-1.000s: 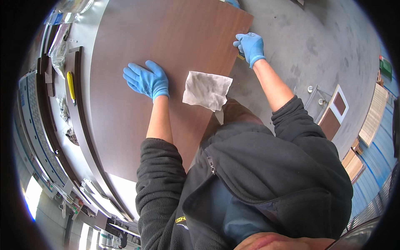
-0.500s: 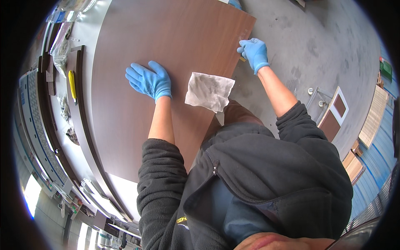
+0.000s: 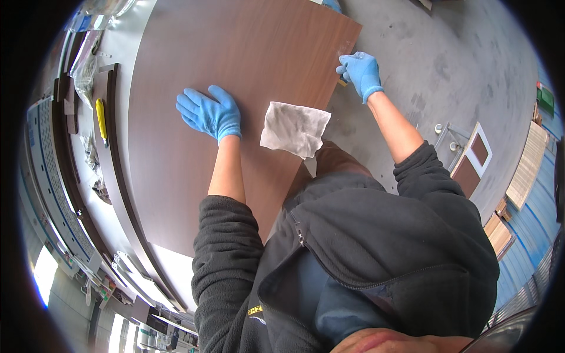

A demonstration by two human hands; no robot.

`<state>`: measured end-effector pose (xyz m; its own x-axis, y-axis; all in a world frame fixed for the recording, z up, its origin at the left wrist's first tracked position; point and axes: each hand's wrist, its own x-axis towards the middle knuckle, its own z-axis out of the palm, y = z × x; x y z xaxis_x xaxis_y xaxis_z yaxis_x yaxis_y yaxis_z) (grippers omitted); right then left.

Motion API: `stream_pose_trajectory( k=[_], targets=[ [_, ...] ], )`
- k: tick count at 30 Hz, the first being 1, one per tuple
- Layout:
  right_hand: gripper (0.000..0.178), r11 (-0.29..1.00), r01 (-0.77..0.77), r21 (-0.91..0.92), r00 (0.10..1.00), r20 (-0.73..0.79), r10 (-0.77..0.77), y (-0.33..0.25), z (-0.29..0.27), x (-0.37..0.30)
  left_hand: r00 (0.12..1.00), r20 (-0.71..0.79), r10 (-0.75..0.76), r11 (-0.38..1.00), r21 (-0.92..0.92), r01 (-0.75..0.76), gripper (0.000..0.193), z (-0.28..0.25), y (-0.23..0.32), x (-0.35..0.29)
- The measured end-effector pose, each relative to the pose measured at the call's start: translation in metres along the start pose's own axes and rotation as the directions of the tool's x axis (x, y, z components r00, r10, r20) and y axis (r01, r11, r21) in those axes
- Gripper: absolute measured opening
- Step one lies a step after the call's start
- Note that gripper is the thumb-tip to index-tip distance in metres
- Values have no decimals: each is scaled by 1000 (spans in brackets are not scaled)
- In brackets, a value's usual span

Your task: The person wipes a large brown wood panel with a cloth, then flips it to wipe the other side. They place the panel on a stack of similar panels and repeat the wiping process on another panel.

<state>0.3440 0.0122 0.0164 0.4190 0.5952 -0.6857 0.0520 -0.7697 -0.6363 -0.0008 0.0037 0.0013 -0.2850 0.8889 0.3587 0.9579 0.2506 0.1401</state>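
Note:
A large brown wood-grain board (image 3: 253,53) lies before me. My left hand (image 3: 213,115), in a blue glove, rests flat on it with fingers spread. My right hand (image 3: 360,73), gloved alike, is at the board's right edge. Its fingers are curled together, and what they hold, if anything, is hidden. A small yellow piece (image 3: 342,83) shows just under those fingers. Faint whitish marks lie on the board's surface beside them. Between my hands, nearer my body, a crumpled, smudged white cloth (image 3: 294,129) lies on the board's near right edge, partly overhanging it.
A yellow utility knife (image 3: 102,120) lies left of the board, among dark strips (image 3: 115,94) and clear plastic wrapping (image 3: 84,79). Something blue (image 3: 332,5) shows at the board's far edge. On the grey floor (image 3: 435,65) to the right stands a wheeled metal frame (image 3: 450,138).
My right hand has shifted very slightly at the board's edge, its fingers still curled. My left hand and the cloth stay in place on the board.

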Motion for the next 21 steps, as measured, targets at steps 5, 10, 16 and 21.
stream_pose_trajectory(
  k=[5, 10, 16, 21],
  targets=[
    [15, 993, 96, 63, 995, 7, -97, 6, 0, 3, 999, -46, 22, 999, 29, -20, 46, 2, 0, -2],
    [15, 992, 87, 93, 995, 48, -92, 7, -2, 8, 999, -33, 21, 1000, 20, -21, 46, 3, -2, -2],
    [17, 990, 35, 134, 999, 30, -39, 6, -1, 9, 997, -66, 33, 999, 7, -32, 43, 4, -1, -1],
    [13, 995, 82, 63, 995, 51, -85, 5, -3, 9, 999, -33, 23, 1000, 2, -23, 42, 2, 0, -1]
  ],
)
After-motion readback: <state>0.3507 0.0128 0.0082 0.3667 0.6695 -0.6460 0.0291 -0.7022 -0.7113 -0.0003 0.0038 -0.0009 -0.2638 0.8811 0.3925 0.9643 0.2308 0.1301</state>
